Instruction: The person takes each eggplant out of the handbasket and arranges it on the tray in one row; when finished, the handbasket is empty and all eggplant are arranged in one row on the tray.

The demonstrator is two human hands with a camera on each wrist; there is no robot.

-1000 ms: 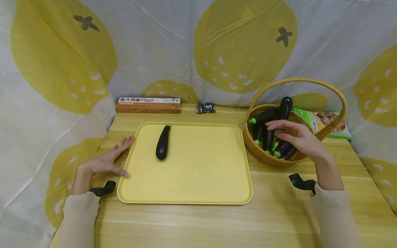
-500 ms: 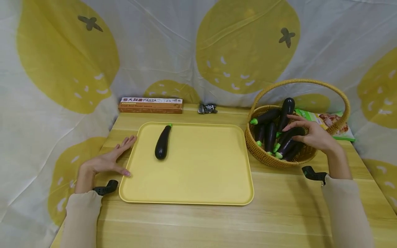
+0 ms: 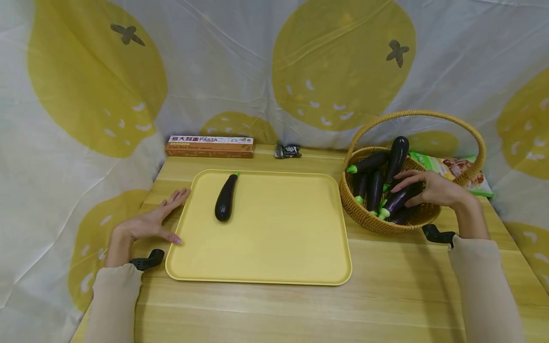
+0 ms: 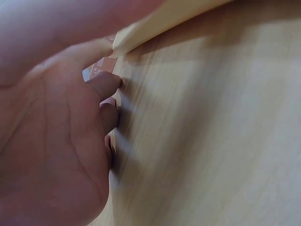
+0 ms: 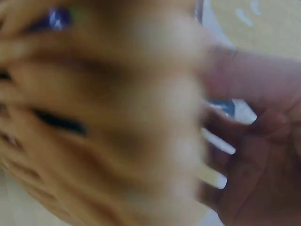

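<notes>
A yellow tray (image 3: 274,238) lies on the wooden table, with one dark eggplant (image 3: 225,200) near its upper left. My left hand (image 3: 147,225) rests at the tray's left edge, fingers spread and thumb on the rim. In the left wrist view, other fingertips touch the tabletop. To the right stands a wicker basket (image 3: 364,218) holding several eggplants with green stems. Inside it my right hand (image 3: 443,188) grips an eggplant (image 3: 398,201) between thumb and fingers. The basket's wall, blurred in the right wrist view, hides those fingertips.
A pasta box (image 3: 210,147) and a small black packet (image 3: 288,151) lie along the back of the table. Behind the basket sits a green and white bag (image 3: 445,165). The basket's tall handle (image 3: 422,113) arches over it. A lemon-print cloth (image 3: 240,57) hangs behind.
My right hand has moved from above the eggplants down into the basket, its fingers closing on one of them. My left hand keeps its place at the tray.
</notes>
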